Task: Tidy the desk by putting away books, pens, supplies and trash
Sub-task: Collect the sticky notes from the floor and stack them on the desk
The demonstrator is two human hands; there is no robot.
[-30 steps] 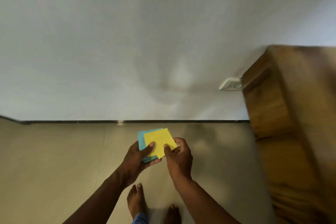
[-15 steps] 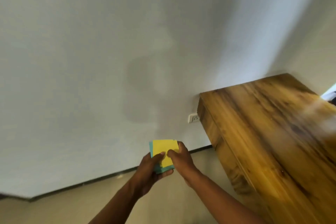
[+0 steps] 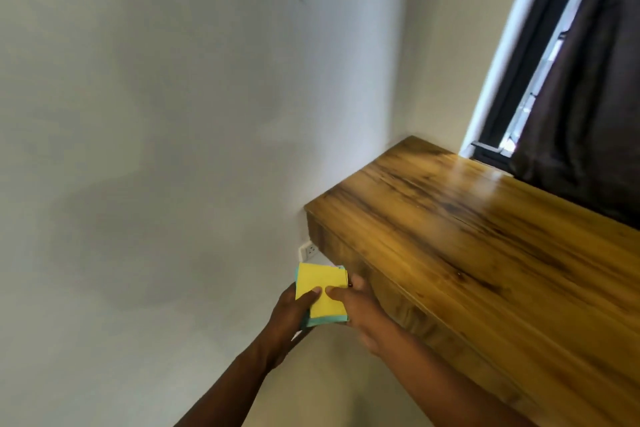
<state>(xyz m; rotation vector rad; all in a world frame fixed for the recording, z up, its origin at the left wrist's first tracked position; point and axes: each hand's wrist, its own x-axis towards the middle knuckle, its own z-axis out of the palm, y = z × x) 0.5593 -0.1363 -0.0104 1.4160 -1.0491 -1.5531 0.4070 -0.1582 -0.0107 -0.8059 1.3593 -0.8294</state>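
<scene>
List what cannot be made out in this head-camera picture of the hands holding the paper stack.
- Square yellow and teal paper stack: underside hidden by left hand and right hand; any writing too blurred.
- Brown wooden desk: near end cut off by the frame's right and bottom edges.
- White wall socket: partly behind the desk.
</scene>
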